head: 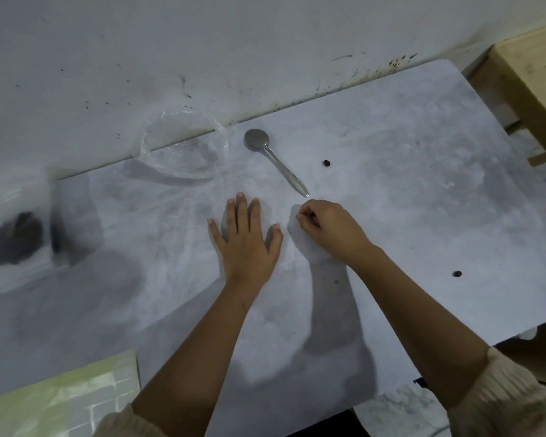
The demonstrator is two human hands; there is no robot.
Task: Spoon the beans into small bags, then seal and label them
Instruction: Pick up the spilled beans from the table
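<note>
**Trainee:** What is the task status?

**Technician:** Judged early. No filled, sealed or labelled small bag is visible, so spooning, sealing and labelling all remain.

**Trainee:** What is on the desk (pixel 423 190), from the left?

**Technician:**
- At the far left edge is a blurred clear pouch (pixel 13 238) with a dark mass inside, probably the bean supply.
- Next is an open clear plastic bag (pixel 177 159). It is thin, glossy and crumpled, stands against the wall, and looks empty.
- Thin creased film (pixel 183 216) lies flat in front of it.

**Trainee:** And the hands?

**Technician:**
- The left hand (pixel 246 241) lies palm down with its fingers straight and spread. It presses on the film and grips nothing.
- The metal spoon (pixel 281 165) lies free beyond it, smooth and grey. Its round bowl faces the wall, its handle points at the right hand, and it holds no beans.
- The right hand (pixel 331 230) has curled fingers, with the thumb meeting the fingertips. Whether film is caught between them cannot be told.

**Trainee:** Any loose stock?

**Technician:** One small, dark, round bean (pixel 327 163) lies just right of the spoon, on the matte marbled desk.
</note>
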